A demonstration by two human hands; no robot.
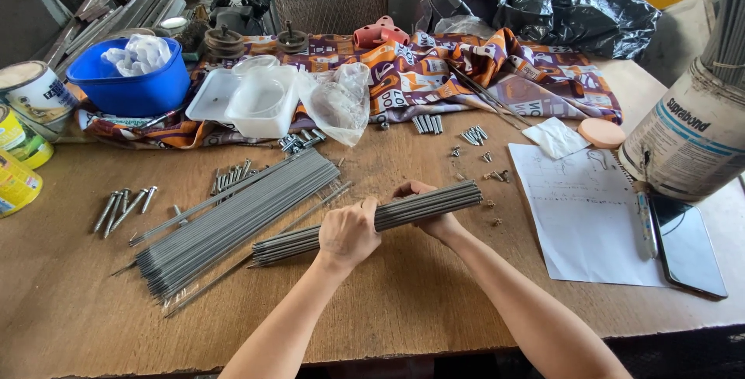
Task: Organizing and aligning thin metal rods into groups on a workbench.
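Both hands are holding one bundle of thin grey rods [372, 220] just above the wooden table [403, 294], near its middle. The left hand [348, 233] is wrapping its fingers tight around the middle of the bundle, and the right hand [431, 210] is gripping it from behind, a bit farther along, with the thumb showing on top. I think the rods could be slipping out of the bundle, because nothing seems to be tying them together and only the two hands are squeezing them. The loose end on the left is fanning out a little, so a few rods might be sliding down onto the big pile of rods [233, 220] lying just beside it and getting mixed in. The sharp ends could also be poking a hand. Small screws [475, 136] and long bolts [123, 207] are lying loose on the table, and a swinging bundle might be knocking them away. As for containers, a blue tub [132, 84] is sitting at the back left with crumpled white plastic inside. A clear plastic box [248, 100] is lying open next to it and looking empty. Paint cans [27, 127] are standing at the left edge, lids on. A big white bucket [691, 134] on the right is holding more grey rods standing up.
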